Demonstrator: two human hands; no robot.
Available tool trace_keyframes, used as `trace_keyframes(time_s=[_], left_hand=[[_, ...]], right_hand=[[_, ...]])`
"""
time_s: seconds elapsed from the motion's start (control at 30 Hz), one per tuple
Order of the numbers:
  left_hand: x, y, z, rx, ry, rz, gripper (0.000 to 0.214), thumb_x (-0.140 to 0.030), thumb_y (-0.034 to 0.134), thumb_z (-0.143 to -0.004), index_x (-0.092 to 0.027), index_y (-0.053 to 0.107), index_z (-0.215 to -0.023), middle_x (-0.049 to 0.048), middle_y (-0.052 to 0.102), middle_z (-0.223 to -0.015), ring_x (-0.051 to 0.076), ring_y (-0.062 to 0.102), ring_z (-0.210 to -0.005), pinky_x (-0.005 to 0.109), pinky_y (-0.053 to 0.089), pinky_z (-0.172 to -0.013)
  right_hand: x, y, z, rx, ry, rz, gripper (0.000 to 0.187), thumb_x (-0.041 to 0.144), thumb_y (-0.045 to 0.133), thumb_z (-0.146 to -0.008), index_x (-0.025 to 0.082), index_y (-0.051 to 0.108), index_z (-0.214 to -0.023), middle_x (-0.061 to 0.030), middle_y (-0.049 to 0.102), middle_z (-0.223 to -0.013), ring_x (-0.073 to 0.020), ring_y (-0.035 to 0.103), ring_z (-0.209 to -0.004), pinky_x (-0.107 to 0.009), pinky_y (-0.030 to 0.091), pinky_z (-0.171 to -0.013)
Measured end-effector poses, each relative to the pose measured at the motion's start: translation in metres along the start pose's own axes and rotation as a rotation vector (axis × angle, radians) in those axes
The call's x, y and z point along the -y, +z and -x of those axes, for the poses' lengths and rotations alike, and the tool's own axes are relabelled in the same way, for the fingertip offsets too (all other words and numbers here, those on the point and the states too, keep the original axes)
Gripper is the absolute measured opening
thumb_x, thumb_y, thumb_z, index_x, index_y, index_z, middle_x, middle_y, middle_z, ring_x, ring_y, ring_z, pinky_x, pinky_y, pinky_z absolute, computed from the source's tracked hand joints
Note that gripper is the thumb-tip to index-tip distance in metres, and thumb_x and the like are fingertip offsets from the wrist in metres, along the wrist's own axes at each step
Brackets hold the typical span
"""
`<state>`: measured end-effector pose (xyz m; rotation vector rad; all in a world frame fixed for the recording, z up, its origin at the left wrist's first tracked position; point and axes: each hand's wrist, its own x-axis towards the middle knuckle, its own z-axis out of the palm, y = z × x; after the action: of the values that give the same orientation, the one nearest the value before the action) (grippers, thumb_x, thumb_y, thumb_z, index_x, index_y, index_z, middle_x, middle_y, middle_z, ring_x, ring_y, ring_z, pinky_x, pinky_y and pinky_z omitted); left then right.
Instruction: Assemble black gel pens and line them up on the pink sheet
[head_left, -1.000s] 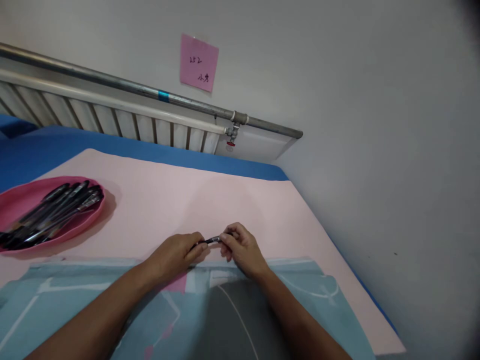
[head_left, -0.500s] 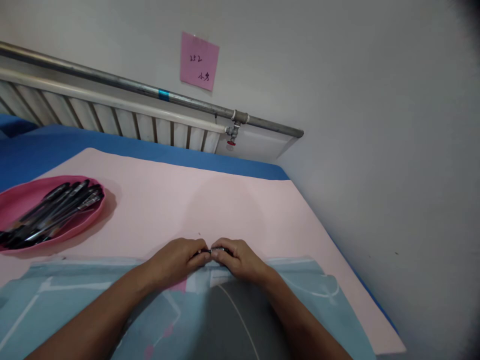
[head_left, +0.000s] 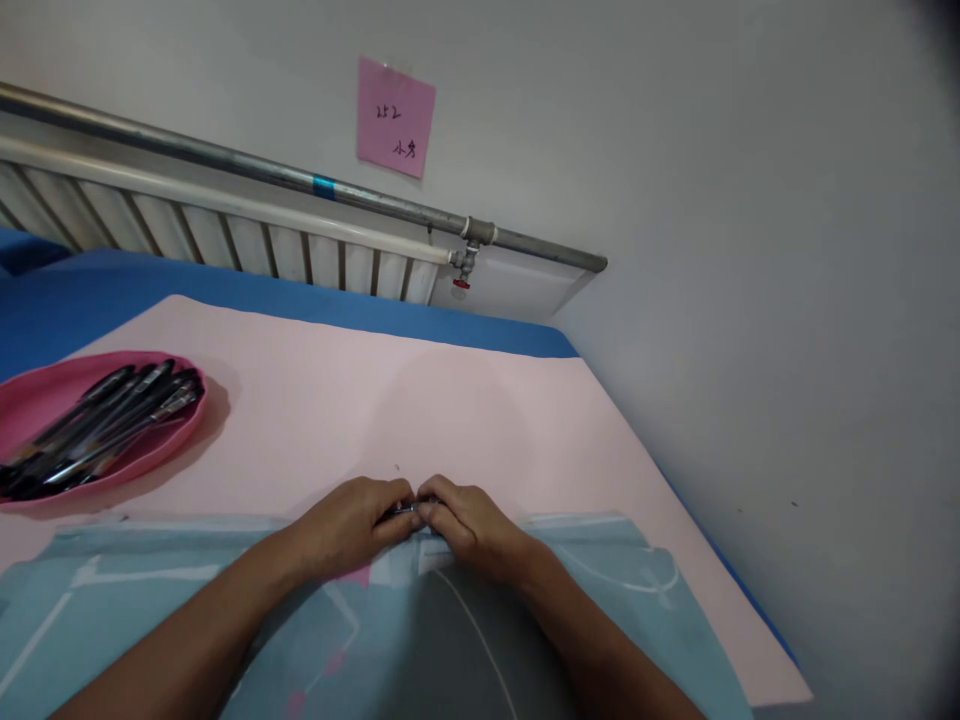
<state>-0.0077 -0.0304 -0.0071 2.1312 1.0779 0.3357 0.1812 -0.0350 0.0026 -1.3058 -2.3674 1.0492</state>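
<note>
Both hands meet above the near edge of the table, closed on a slim dark pen (head_left: 403, 510). My left hand (head_left: 358, 520) pinches one end between thumb and forefinger. From the other side, my right hand (head_left: 471, 518) grips the pen with its thumb and fingers, hiding that end. The fingertips of the two hands nearly touch. Below them lies a light blue patterned cloth (head_left: 172, 575). To the left, a pink oval tray (head_left: 169, 445) holds several black and clear pens (head_left: 105, 430) lying lengthwise.
A pale pink sheet (head_left: 315, 400) covers the table, over a blue surface (head_left: 375, 312). Behind stand a white radiator (head_left: 247, 245), a metal pipe (head_left: 225, 157) and a red-handled valve (head_left: 461, 284). A pink note (head_left: 395, 117) sticks to the wall, which continues on the right.
My right hand has shifted slightly left, its fingertips further along the pen and closer to my left hand. The tray and its pens stay put.
</note>
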Motion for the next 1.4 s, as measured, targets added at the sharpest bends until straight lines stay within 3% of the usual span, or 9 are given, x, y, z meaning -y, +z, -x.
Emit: trace_keyframes(time_s=[0.17,0.37,0.93,1.4], left_hand=[[0.001,0.001,-0.001,0.004,0.010,-0.013,0.030,-0.042,0.037,-0.085,-0.020,0.056,-0.080,-0.0009,0.060,-0.070,0.011,0.051,-0.060,0.023,0.031,-0.055],[0.001,0.001,0.000,0.016,0.041,-0.076,0.037,-0.044,0.031,-0.087,-0.019,0.056,-0.078,0.0004,0.060,-0.070,0.012,0.052,-0.062,0.023,0.032,-0.057],[0.002,0.005,-0.001,0.013,0.036,-0.093,0.034,-0.041,0.030,-0.088,-0.018,0.054,-0.079,0.0012,0.060,-0.072,0.012,0.051,-0.062,0.023,0.033,-0.057],[0.001,0.000,0.000,-0.015,0.039,-0.178,0.034,-0.043,0.029,-0.089,-0.019,0.052,-0.080,0.0014,0.061,-0.074,0.013,0.053,-0.064,0.024,0.033,-0.058]], right_hand=[[0.002,0.003,-0.001,-0.007,0.025,0.051,0.021,0.035,0.036,-0.089,0.020,0.051,-0.089,-0.0003,0.057,-0.075,-0.0128,0.050,-0.068,-0.023,0.032,-0.059],[0.001,0.005,-0.004,-0.007,0.012,0.131,0.023,0.030,0.032,-0.090,0.018,0.048,-0.077,0.0007,0.053,-0.069,-0.0112,0.046,-0.062,-0.023,0.030,-0.058],[-0.005,0.012,-0.007,-0.051,-0.005,0.156,0.023,0.029,0.033,-0.089,0.018,0.048,-0.075,0.0012,0.051,-0.066,-0.0111,0.045,-0.061,-0.022,0.029,-0.057],[-0.005,0.009,-0.007,-0.077,-0.002,0.042,0.023,0.032,0.035,-0.089,0.019,0.052,-0.079,0.0016,0.056,-0.070,-0.0109,0.049,-0.065,-0.022,0.032,-0.058]])
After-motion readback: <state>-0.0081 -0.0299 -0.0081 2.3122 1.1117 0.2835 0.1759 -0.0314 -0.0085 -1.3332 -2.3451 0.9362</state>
